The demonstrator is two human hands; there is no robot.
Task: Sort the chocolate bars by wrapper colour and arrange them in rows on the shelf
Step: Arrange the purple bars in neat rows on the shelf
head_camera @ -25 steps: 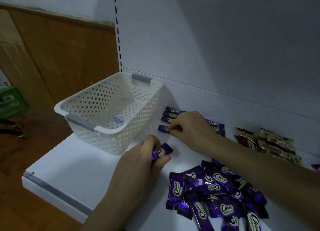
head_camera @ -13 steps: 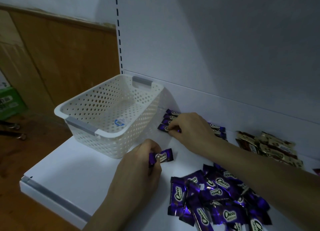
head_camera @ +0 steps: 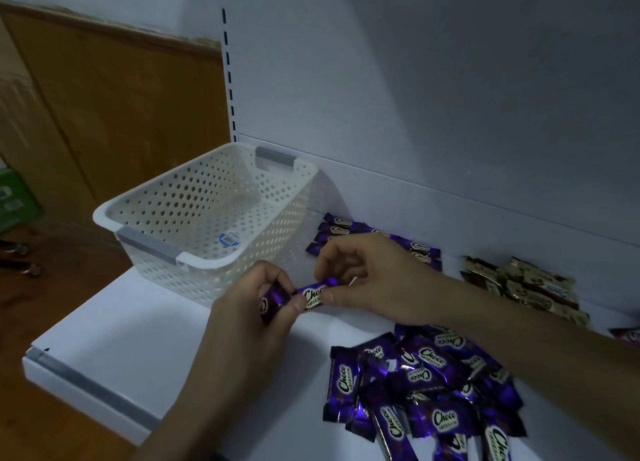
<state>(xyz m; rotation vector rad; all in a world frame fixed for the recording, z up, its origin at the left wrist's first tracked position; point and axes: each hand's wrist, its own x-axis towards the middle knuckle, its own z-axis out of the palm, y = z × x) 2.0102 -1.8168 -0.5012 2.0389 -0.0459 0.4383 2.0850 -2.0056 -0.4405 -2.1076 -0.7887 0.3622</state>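
Note:
Over the white shelf (head_camera: 138,325), my left hand (head_camera: 249,308) grips a purple chocolate bar (head_camera: 272,303). A second purple bar (head_camera: 313,295) with a white "Choco" label sticks out to its right. My right hand (head_camera: 377,280) pinches the right end of that bar, and my left thumb lies on its other end. Behind the hands, a short row of purple bars (head_camera: 341,228) lies against the back wall. Near the front right is a loose pile of purple bars (head_camera: 426,384). Brown and gold bars (head_camera: 519,284) lie heaped at the back right.
A white perforated basket (head_camera: 242,270) with grey handles stands on the shelf's left part, close to my left hand and the purple row. The shelf's front edge (head_camera: 86,388) has a grey strip. A wooden floor and panel lie to the left.
My right hand left the back row and came forward to my left hand. It now pinches the bar that my left hand held out. The camera moved closer.

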